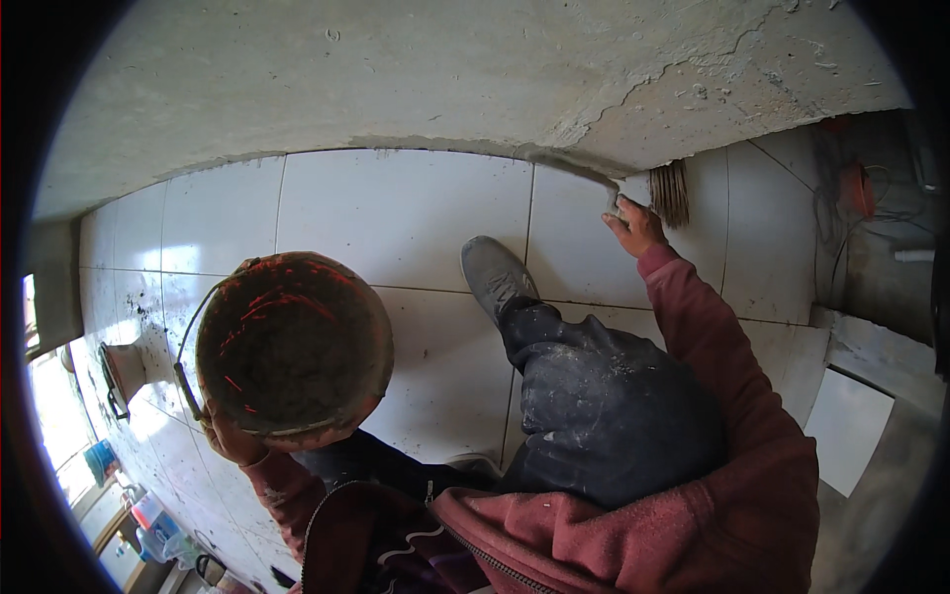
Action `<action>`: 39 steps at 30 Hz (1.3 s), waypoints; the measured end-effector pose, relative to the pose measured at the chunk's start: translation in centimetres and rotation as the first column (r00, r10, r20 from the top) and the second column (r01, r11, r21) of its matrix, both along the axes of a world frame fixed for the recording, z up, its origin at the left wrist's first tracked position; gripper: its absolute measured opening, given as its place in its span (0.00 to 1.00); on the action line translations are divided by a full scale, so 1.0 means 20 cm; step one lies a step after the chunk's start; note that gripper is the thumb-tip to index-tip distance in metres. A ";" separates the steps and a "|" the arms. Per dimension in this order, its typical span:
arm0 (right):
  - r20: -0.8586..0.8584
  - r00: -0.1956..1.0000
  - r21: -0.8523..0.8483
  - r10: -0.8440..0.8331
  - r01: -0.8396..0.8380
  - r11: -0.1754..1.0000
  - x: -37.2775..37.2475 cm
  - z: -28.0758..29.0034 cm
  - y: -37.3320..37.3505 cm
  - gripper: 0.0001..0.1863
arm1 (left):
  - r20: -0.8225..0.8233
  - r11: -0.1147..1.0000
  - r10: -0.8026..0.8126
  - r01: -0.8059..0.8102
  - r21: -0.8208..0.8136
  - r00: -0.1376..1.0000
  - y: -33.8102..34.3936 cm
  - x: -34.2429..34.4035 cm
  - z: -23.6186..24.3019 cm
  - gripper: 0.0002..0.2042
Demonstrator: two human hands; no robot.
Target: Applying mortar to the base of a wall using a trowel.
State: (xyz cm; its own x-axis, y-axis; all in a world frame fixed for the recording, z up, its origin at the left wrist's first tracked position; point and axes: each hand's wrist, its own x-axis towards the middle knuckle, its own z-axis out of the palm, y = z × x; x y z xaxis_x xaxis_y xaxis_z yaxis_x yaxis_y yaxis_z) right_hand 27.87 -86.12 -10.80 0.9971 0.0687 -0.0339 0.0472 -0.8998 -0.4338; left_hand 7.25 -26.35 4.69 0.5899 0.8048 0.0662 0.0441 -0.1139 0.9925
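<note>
On the left, a round bucket [376, 342] coated in grey and orange-red is tilted toward me, with grey mortar [297, 356] inside. My left hand [236, 438] grips its near rim, beside the wire handle [182, 346]. At the right, my right hand [638, 228] reaches to the foot of the wall, with thumb and fingers apart. Just past its fingertips, a strip of wet grey mortar [574, 161] runs along the joint between wall and floor. A bundle of brown bristles [670, 193] sticks out beside that hand, by the wall's end.
A plastered wall [346, 79] with a crack fills the far side. Glossy white tiles [396, 208] cover the floor, and my shoe [498, 277] rests on them. A small container [122, 378] stands far left. Cables [871, 218] and an orange object [857, 190] lie at right.
</note>
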 end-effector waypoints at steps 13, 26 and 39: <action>-0.181 0.981 -0.009 -0.063 0.062 0.998 0.15 -0.10 -0.10 0.28 | -0.040 1.000 -0.005 0.004 -0.012 0.999 0.03 -0.02 -0.04 0.16; -0.204 0.979 -0.170 -0.027 -0.009 0.985 0.17 -0.10 0.04 0.26 | -0.024 1.000 0.021 -0.022 -0.014 0.999 0.05 -0.04 -0.04 0.14; -0.044 0.997 0.027 -0.066 0.068 0.997 0.00 0.05 -0.02 0.26 | -0.107 0.997 0.078 -0.078 0.008 0.991 0.08 -0.07 -0.03 0.14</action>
